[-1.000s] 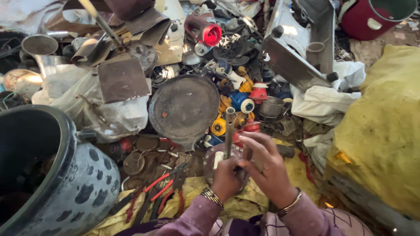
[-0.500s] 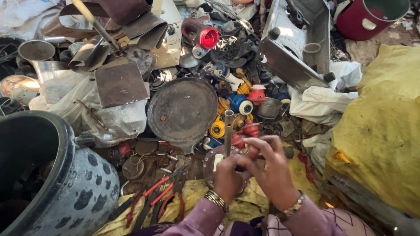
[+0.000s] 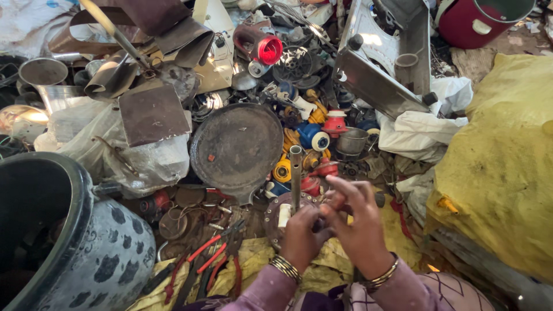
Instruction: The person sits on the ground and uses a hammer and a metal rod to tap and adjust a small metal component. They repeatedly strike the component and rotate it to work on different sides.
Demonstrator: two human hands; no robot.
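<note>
1. Fingers (image 3: 308, 222) of left hand (image 3: 302, 236) were curled shut round base of upright metal tube (image 3: 295, 173), which stood on a round rusty disc (image 3: 276, 216).
2. Right hand (image 3: 357, 227) touched left, fingers half spread; can't tell if it held anything.
3. Just behind: big round pan (image 3: 236, 147), yellow & blue spools (image 3: 308, 138).
4. Left of hands: red-handled pliers (image 3: 210, 259), spotted drum (image 3: 86, 253).
5. Right: yellow sack (image 3: 501, 173).

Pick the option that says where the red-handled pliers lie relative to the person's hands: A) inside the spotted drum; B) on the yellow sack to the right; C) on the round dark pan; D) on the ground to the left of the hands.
D: the red-handled pliers lie on the ground beside the left hand, left of both hands.
</note>
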